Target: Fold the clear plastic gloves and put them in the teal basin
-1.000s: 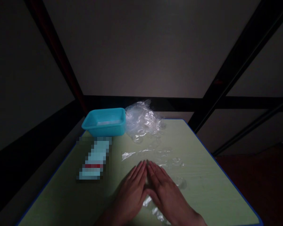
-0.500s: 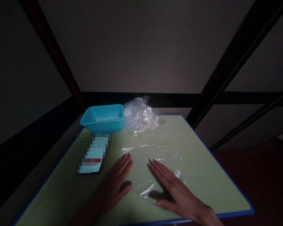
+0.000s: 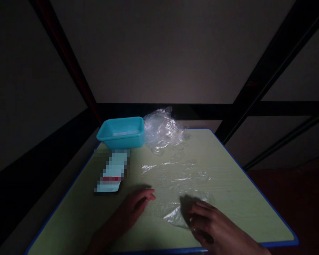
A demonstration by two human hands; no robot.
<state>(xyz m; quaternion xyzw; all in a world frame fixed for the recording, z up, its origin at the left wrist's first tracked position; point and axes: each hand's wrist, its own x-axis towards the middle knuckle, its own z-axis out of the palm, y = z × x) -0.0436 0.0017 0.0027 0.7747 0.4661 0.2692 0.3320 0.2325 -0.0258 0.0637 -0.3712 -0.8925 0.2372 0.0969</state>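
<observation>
A clear, thin plastic bag [image 3: 175,184] lies spread flat on the table, its film wrinkled and shiny in places. My left hand [image 3: 136,205] hovers at the bag's left side, fingers loosely bent and thumb apart, holding nothing that I can see. Over the bag's near right edge is my right hand [image 3: 208,219], its fingers curled downward with a gap to the thumb; nothing shows in its grasp. Whether its fingertips touch the film is hard to see.
A blue plastic basket [image 3: 122,143] stands at the table's far left corner. Beside it sits a crumpled heap of clear plastic bags [image 3: 164,131]. A blurred-out phone-like object [image 3: 113,171] lies on the left of the pale green table [image 3: 241,209], which has a blue edge. A wall rises behind.
Both hands, flat on the bag with fingers stretched before, have drawn back and lifted with fingers bent. My right hand moved outward to the right. The view shifted slightly.
</observation>
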